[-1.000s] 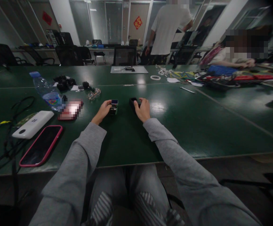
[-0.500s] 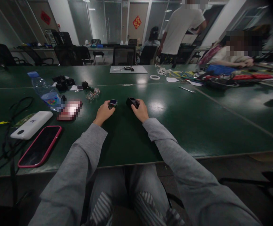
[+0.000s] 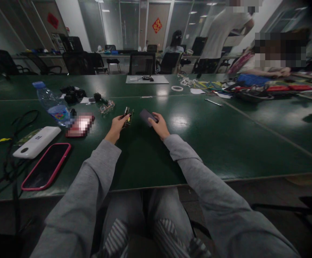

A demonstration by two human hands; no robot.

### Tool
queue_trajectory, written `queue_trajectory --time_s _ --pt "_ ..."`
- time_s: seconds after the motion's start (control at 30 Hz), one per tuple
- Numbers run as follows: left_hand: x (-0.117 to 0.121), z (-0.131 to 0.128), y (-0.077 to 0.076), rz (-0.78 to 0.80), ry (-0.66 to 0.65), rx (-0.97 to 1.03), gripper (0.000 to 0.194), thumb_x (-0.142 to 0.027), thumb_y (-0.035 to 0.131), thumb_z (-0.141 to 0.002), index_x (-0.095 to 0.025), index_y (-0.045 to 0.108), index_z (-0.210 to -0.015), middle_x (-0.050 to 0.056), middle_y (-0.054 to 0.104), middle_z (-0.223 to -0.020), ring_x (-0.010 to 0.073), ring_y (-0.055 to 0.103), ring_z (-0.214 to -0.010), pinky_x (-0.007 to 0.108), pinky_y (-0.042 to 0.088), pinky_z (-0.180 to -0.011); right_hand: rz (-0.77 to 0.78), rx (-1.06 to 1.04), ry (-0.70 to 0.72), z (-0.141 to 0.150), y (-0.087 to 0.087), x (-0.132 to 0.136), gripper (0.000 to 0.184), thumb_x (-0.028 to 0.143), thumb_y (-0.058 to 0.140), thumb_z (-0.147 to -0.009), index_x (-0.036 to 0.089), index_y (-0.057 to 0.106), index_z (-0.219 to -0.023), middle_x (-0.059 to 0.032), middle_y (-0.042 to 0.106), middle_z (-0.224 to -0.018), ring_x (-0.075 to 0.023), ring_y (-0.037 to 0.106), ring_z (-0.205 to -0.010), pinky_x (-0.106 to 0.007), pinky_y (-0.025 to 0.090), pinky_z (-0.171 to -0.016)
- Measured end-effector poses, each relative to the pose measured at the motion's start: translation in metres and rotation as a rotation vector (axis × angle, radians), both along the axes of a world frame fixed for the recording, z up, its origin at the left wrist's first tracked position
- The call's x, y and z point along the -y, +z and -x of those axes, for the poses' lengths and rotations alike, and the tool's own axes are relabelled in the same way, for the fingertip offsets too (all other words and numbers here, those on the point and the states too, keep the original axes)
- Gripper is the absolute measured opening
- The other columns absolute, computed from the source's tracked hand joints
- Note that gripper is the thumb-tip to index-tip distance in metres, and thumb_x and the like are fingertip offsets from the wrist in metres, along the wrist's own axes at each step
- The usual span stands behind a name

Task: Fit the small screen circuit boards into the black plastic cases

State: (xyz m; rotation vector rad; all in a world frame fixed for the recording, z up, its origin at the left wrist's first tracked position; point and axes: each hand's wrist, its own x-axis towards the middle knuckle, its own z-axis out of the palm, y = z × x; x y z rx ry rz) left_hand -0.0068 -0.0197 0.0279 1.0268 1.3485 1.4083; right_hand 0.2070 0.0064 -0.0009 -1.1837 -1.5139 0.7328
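Observation:
In my left hand is a small electronic circuit board module, pinched between thumb and fingers, its edge tilted up and a yellow part showing. My right hand grips a dark rectangular case, one flat grey-black face turned up towards me. Both objects are held apart from each other over the green table. Fingers under each object are hidden.
To the left are a plastic bottle, a white power bank, a pink-cased phone, a red blurred item, cables and glasses. A wrench and a white ring lie ahead right. Other people are beyond.
My left hand has turned the circuit board module edge-up, from its screen showing. My right hand has tipped the case so its flat face shows. A standing person has moved right.

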Motion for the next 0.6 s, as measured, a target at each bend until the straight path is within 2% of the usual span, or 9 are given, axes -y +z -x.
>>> queue_trajectory --time_s 0.1,0.23,0.33,0.43,0.6 --pt "-0.001 -0.002 0.006 0.001 -0.073 0.378 0.023 -0.028 0.072 -0.078 -0.012 0.068 -0.094 0.009 0.072 -0.090 0.0150 0.067 -0.079 0.028 0.050 -0.073 0.188 -0.388 0.074 0.002 0.004 -0.001 0.045 0.052 0.060 -0.083 0.024 0.057 -0.118 -0.0084 0.062 -0.121 -0.0230 0.059 -0.113 -0.044 0.049 -0.098" --pt "0.004 -0.011 0.006 0.055 -0.126 0.578 0.017 -0.026 0.070 -0.082 -0.012 0.069 -0.091 0.008 0.073 -0.089 0.0143 0.067 -0.082 0.026 0.050 -0.073 0.334 -0.648 0.184 0.011 0.007 0.006 0.040 0.052 0.061 -0.082 0.025 0.057 -0.112 -0.0054 0.064 -0.118 -0.0209 0.061 -0.107 -0.039 0.054 -0.090" --pt "0.007 -0.021 0.001 0.080 -0.147 0.624 0.015 -0.026 0.068 -0.083 -0.013 0.069 -0.092 0.007 0.073 -0.087 0.0145 0.066 -0.081 0.027 0.052 -0.074 0.363 -0.709 0.263 0.021 0.007 0.015 0.047 0.046 0.069 -0.076 0.025 0.055 -0.115 -0.0031 0.064 -0.119 -0.0194 0.062 -0.107 -0.036 0.054 -0.090" --pt "0.009 -0.030 -0.003 0.069 -0.159 0.615 0.016 -0.025 0.069 -0.083 -0.014 0.069 -0.094 0.005 0.072 -0.082 0.0138 0.065 -0.076 0.027 0.052 -0.073 0.352 -0.674 0.331 0.029 0.008 0.023 0.051 0.042 0.073 -0.074 0.027 0.055 -0.119 -0.0023 0.063 -0.121 -0.0197 0.062 -0.109 -0.037 0.054 -0.091" --pt "0.009 -0.031 -0.002 0.028 -0.170 0.590 0.016 -0.023 0.072 -0.080 -0.014 0.068 -0.093 0.003 0.071 -0.080 0.0129 0.064 -0.072 0.028 0.051 -0.069 0.344 -0.615 0.363 0.030 0.011 0.028 0.056 0.039 0.073 -0.074 0.025 0.053 -0.124 -0.0044 0.064 -0.117 -0.0210 0.061 -0.111 -0.040 0.052 -0.098"
